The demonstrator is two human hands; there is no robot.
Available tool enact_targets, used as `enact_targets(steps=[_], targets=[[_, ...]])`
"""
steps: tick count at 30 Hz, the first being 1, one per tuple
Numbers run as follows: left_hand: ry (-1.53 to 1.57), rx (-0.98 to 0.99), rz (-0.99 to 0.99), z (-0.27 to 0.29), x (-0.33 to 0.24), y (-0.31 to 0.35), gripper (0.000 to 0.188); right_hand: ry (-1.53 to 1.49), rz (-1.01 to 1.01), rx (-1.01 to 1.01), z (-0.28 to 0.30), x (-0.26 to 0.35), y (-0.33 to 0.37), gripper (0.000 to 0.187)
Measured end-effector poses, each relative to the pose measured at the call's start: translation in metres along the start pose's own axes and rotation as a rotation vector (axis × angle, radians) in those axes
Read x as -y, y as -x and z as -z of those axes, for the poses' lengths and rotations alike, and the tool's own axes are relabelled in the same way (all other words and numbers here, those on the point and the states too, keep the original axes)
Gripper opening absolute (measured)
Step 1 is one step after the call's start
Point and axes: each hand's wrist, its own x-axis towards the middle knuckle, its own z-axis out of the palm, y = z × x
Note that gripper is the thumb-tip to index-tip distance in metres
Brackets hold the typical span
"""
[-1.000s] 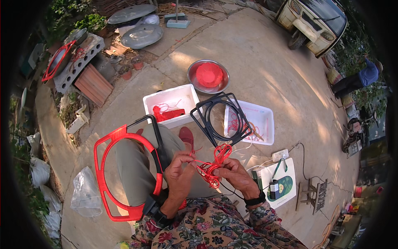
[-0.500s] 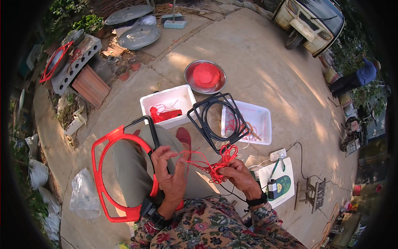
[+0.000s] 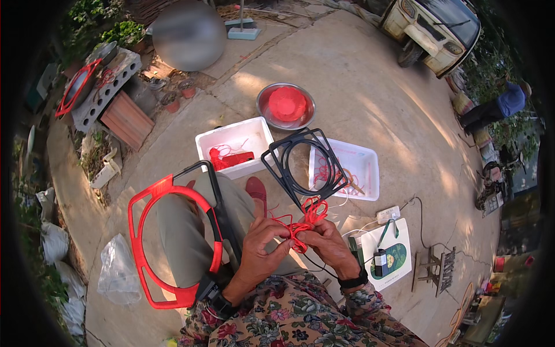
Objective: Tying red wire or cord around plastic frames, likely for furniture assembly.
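A looped bundle of red cord (image 3: 315,212) hangs between my hands in front of my lap. My right hand (image 3: 334,247) grips the bundle with thumb and fingers. Beside it, my left hand (image 3: 260,250) pinches the cord at the bundle's left side, its fingertips close to my right thumb. Across my left thigh lies a flat frame with a round opening (image 3: 137,231), mostly wrapped in red, with bare black along its right side. Black frames with round openings (image 3: 300,189) lean on a white tub just beyond the bundle.
A white foam box (image 3: 238,169) holds red cord and a red block. The white tub (image 3: 370,173) holds cord and a tool. Behind them stands a metal basin (image 3: 265,110) with a red item. A paper bag (image 3: 400,263) and power strip (image 3: 388,215) lie right.
My left hand has moved right and down to the bundle, its fingers closing on the cord. The bundle has dropped slightly. The grey disc at the back left now looks larger and blurred.
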Motion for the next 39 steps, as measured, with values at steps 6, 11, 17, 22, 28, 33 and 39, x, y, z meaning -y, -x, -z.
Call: enact_targets(steps=[6, 11, 17, 22, 28, 33, 39], targets=[[0.022, -0.093, 0.01, 0.001, 0.005, 0.005, 0.018, 0.011, -0.009, 0.112, 0.002, -0.003, -0.004, 0.014], [0.444, -0.191, 0.172, -0.004, 0.008, 0.008, 0.01, 0.12, -0.032, 0.175, -0.003, -0.005, -0.005, 0.012], [1.086, -0.222, 0.463, 0.001, 0.024, 0.012, 0.006, -0.296, -0.094, -0.066, 0.024, -0.037, -0.033, 0.008], [0.981, -0.339, 0.502, 0.003, 0.022, 0.009, 0.005, -0.387, 0.002, -0.141, 0.054, -0.033, -0.033, 0.008], [1.011, -0.357, 0.512, 0.001, 0.029, 0.009, 0.007, -0.425, 0.013, -0.234, 0.082, -0.026, -0.036, 0.007], [1.134, -0.346, 0.488, 0.003, 0.027, 0.01, 0.009, -0.597, 0.09, -0.217, 0.104, -0.037, -0.029, 0.013], [1.12, -0.459, 0.508, 0.006, 0.03, 0.007, 0.01, -0.669, 0.14, -0.08, 0.086, -0.027, -0.02, 0.022]])
